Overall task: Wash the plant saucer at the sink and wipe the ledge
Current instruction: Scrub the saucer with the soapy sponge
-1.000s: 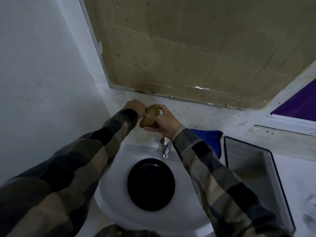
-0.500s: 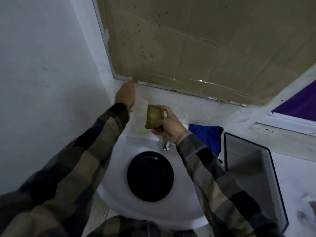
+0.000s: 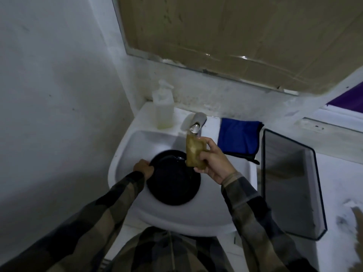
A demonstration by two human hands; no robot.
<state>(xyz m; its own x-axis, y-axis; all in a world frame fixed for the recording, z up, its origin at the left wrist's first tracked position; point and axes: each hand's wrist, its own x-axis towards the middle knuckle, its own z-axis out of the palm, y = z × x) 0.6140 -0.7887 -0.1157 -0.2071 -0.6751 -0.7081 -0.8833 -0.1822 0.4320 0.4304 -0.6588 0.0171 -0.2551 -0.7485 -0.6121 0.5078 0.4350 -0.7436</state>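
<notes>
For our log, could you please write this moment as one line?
left hand: grips round black saucer | right hand: holds olive rectangular sponge

Small washroom, seemingly in a home. Shown by a white ceramic sink point(image 3: 121, 154) set in a corner of stained white plaster walls point(image 3: 59, 95), with a chrome tap point(image 3: 198, 121) at its far rim. Clear pump bottle of soap point(image 3: 163, 108) left of the tap, folded blue cloth point(image 3: 238, 138) right of it. Above, a metal-edged panel faced with brown cardboard point(image 3: 225, 26). To the right, a white ledge point(image 3: 343, 183) bearing a clear plastic bin point(image 3: 290, 183).
</notes>
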